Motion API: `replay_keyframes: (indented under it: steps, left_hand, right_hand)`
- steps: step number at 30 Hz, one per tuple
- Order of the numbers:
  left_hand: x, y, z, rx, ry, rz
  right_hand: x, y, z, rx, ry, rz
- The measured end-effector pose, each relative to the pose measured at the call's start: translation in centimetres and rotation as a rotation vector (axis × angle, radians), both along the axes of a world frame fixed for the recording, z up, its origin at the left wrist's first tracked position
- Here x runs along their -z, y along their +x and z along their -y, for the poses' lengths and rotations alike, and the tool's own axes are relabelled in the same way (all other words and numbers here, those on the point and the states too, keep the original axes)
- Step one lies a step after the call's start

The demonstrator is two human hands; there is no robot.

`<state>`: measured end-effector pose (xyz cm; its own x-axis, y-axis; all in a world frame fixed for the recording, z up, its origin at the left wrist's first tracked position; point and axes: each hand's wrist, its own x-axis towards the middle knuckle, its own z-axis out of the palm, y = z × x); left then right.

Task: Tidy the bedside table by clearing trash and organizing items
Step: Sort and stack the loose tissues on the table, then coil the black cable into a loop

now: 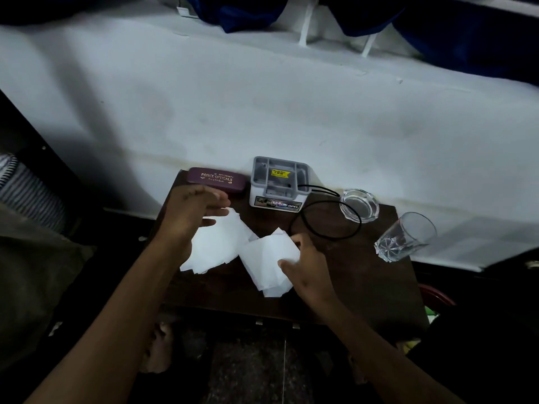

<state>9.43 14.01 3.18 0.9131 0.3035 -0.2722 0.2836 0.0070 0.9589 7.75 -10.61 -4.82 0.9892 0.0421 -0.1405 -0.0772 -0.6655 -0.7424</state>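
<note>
Two white tissues lie on the dark wooden bedside table (364, 281). My left hand (192, 211) hovers over the left tissue (215, 243) with fingers spread and straight, close to it. My right hand (306, 266) pinches the right tissue (268, 263) at its right edge between thumb and fingers. A maroon glasses case (215, 179) lies at the back left, just beyond my left hand. A grey and white plastic organiser (278, 185) stands beside it against the wall.
A black cord (323, 220) loops from the organiser across the table. A glass ashtray (358, 205) sits at the back right, and a clear drinking glass (405, 237) stands at the right edge. The white wall runs behind; my feet show on the floor below.
</note>
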Motion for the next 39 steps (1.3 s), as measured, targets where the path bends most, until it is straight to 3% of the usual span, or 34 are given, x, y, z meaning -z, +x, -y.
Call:
replay_keyframes:
  steps: [4, 11, 14, 17, 20, 26, 30, 36, 39]
  left_hand:
    - [3.1, 0.3, -1.6, 0.033, 0.596, -0.037]
    - [4.9, -0.6, -2.3, 0.094, 0.830, -0.195]
    - [4.9, -0.8, -2.1, 0.163, 0.945, -0.226]
    - [5.2, -1.2, -1.8, 0.228, 1.009, -0.309]
    - [5.2, -1.3, -1.5, 0.228, 1.073, -0.285]
    - [4.1, -0.9, -0.5, 0.096, 1.087, -0.030]
    - [3.0, -1.1, 2.5, 0.087, 1.005, 0.148]
    - [2.5, -1.6, 6.7, 0.170, 0.967, 0.190]
    - [2.6, -1.8, 7.5, 0.214, 0.960, 0.166]
  right_hand:
    - [0.1, -0.1, -0.3, 0.015, -0.005, -0.010]
    - [0.2, -0.1, 1.3, -0.064, -0.087, 0.025]
    - [0.1, -0.2, 1.5, -0.088, -0.018, -0.018]
    - [-0.1, -0.8, 1.2, -0.156, -0.026, -0.014]
    - [-0.5, -0.8, 1.7, -0.241, -0.259, 0.223]
    - [-2.1, 5.1, 6.9, 0.045, -0.394, 0.355]
    - [-3.6, 9.1, 8.6, 0.055, -0.458, 0.429]
    - [-3.6, 13.5, 8.1, -0.197, -0.683, 0.230]
    - [-2.7, 13.6, 7.8, -0.172, -0.733, 0.193]
